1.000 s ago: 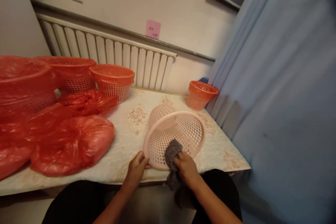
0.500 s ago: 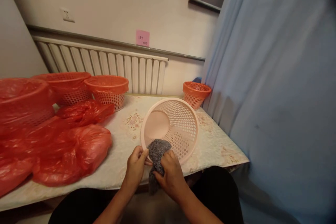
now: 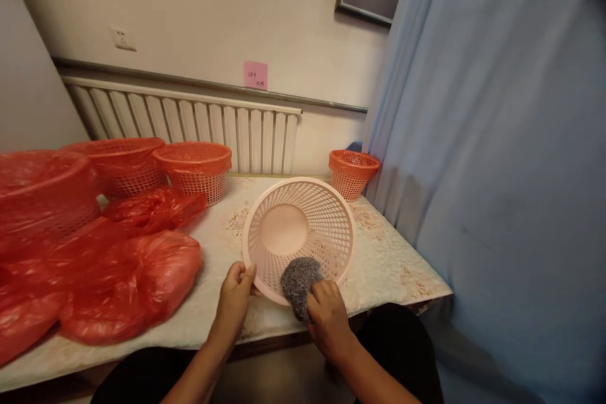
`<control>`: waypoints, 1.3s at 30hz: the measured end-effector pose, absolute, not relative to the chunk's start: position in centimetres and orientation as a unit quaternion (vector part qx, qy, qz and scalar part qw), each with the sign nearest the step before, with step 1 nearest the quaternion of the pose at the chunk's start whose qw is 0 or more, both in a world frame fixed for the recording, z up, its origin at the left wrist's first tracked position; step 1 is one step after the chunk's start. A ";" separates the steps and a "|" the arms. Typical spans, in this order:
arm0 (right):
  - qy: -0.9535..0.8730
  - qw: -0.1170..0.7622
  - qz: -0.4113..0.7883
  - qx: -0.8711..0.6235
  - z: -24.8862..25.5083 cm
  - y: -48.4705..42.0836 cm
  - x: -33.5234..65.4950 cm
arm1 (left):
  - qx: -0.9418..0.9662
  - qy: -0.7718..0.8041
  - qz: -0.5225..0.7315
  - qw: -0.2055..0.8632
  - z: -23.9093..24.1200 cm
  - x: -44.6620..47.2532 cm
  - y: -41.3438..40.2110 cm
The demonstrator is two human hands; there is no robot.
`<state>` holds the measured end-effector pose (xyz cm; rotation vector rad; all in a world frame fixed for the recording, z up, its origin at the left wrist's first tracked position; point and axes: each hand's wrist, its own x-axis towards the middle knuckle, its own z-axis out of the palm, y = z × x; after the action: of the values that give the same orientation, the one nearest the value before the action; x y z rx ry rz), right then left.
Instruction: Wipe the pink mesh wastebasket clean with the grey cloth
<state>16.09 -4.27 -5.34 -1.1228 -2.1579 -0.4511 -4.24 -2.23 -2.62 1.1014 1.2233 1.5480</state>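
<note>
A pale pink plastic basket point(image 3: 284, 231) with latticed sides lies tilted on the table, its mouth facing me. My left hand point(image 3: 235, 293) pinches its rim at the lower left, thumb on the inner side. In my right hand point(image 3: 329, 312) is a bunched dark grey cloth point(image 3: 300, 281), gripped in closed fingers. The cloth lies over the basket's lower rim and against the inside of its wall. Part of the cloth is hidden behind my right fingers.
Several baskets lined with red plastic bags stand at the left, including one by the radiator point(image 3: 194, 167). Filled red bags point(image 3: 137, 284) lie before them. A small red-lined basket point(image 3: 353, 173) stands at the back right, beside a blue curtain point(image 3: 473, 170). Floral cloth covers the table point(image 3: 402, 259).
My right hand has moved right along the rim with the cloth. The basket has turned and shifted slightly left, showing more of its bottom. My left hand still holds the rim.
</note>
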 end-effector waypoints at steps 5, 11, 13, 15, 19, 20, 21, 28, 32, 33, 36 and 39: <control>-0.824 0.321 -0.133 -0.447 -5.2 -4.7 13.1 | 0.423 0.496 0.602 0.462 -4.3 -2.0 -3.1; -0.840 0.327 -0.164 -0.400 -5.1 -4.2 16.5 | 0.442 0.492 0.596 0.455 -1.2 -5.6 -2.0; -0.842 0.337 -0.179 -0.381 -5.2 -4.1 18.0 | 0.459 0.482 0.591 0.455 -0.2 -6.6 -1.9; -0.846 0.342 -0.182 -0.367 -5.3 -4.1 18.6 | 0.467 0.481 0.596 0.441 0.1 -6.7 -2.1; -0.833 0.363 -0.159 -0.386 -5.7 -4.8 16.4 | 0.435 0.514 0.627 0.392 -1.8 -4.0 -3.4; -0.827 0.371 -0.153 -0.395 -5.7 -5.0 15.5 | 0.428 0.514 0.616 0.416 -2.5 -3.1 -3.8; -0.820 0.379 -0.148 -0.402 -5.7 -5.2 14.7 | 0.423 0.507 0.605 0.445 -3.2 -2.3 -4.1; -0.831 0.383 -0.148 -0.375 -5.2 -5.4 15.5 | 0.418 0.504 0.587 0.476 -2.3 -3.9 -3.4; -0.842 0.382 -0.160 -0.345 -5.1 -4.9 18.6 | 0.454 0.494 0.592 0.446 -0.7 -6.6 -2.4; -0.844 0.382 -0.160 -0.341 -5.1 -4.8 18.9 | 0.457 0.494 0.601 0.431 -0.7 -6.6 -2.5; -0.842 0.385 -0.152 -0.348 -5.5 -5.0 18.4 | 0.437 0.513 0.631 0.384 -1.8 -5.0 -3.3; -0.828 0.398 -0.155 -0.364 -5.9 -5.5 16.7 | 0.420 0.506 0.605 0.449 -3.2 -2.2 -4.6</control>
<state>16.68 -5.49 -5.91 -0.9210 -2.0955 -0.3925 -2.21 -4.55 -3.23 1.0392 1.2514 1.4960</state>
